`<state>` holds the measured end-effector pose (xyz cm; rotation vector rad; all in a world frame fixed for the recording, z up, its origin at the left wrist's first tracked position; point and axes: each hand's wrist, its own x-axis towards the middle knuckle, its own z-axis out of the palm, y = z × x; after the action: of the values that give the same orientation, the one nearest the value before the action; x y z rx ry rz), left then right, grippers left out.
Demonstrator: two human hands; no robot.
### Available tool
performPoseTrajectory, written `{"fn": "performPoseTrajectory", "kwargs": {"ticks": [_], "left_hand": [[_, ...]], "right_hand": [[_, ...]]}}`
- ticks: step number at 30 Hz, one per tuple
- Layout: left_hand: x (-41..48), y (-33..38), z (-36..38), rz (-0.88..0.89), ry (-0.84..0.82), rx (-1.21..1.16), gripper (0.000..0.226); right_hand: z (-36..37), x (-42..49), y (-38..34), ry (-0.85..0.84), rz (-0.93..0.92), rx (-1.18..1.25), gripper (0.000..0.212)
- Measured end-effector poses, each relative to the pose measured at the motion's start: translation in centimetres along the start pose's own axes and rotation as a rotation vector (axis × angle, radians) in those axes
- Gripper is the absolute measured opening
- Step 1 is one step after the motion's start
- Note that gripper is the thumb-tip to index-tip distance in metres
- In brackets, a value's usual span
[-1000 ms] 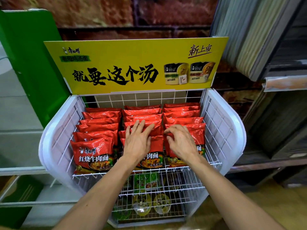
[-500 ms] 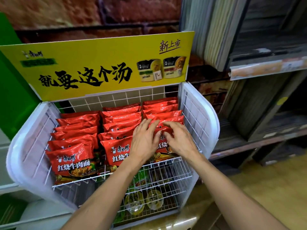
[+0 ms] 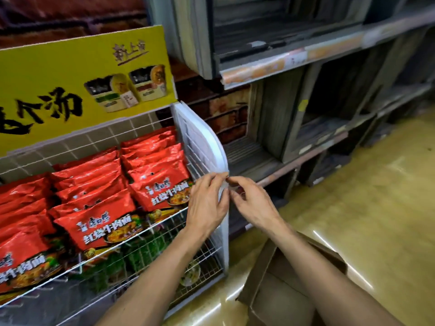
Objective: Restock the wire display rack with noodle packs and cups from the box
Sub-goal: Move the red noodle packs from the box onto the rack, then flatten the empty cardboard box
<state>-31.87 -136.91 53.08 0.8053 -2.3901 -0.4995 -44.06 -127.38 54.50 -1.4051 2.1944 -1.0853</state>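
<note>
Since both hands sit at the wire display rack's [image 3: 202,142] right side panel, the thing that matters next is the box [image 3: 277,290]: it's on the floor just right of the rack's foot, below and behind your fingers, directly under your right forearm. Your left hand [image 3: 207,203] is over the rack's front right corner, fingers loosely bent, holding nothing. Your right hand [image 3: 253,203] is just outside the panel, fingers loosely curled, thumb near the index tip, also empty as far as I can see. Too blurred to say whether either touches the rim. The right hand is nearer the box, so I'd judge it leads: pull back and down. The box is open on top, but its interior is dark, so I can't tell the contents. The rack's top tier is packed with red noodle packs [image 3: 160,184], and cups [image 3: 191,275] sit on the tier below.
</note>
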Motion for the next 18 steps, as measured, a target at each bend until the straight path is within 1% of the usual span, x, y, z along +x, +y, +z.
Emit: {"fn": "performPoseTrajectory", "kwargs": {"ticks": [2,4,8,11,18], "left_hand": [[-0.5,1.9,1.3,-0.05,-0.009,-0.015,0.04],[-1.0,3.1,2.3,-0.094,0.022,0.014,0.039],[-2.0,6.4,4.8,-0.075,0.02,0.083,0.038],[-2.7,9.1,7.0,-0.054,-0.073,0.033,0.042],[-4.7,14.0,12.3,-0.01,-0.3,0.039,0.049]], "right_hand": [[-1.8,-1.5,1.9,0.01,0.037,-0.011,0.038],[-3.3,-2.9,3.5,0.019,0.081,-0.003,0.037],[-6.3,-6.0,6.7,0.058,0.165,0.001,0.036],[-8.2,-8.1,8.9,0.072,0.23,-0.006,0.036],[-11.3,-12.7,13.4,0.095,0.375,0.019,0.035]]}}
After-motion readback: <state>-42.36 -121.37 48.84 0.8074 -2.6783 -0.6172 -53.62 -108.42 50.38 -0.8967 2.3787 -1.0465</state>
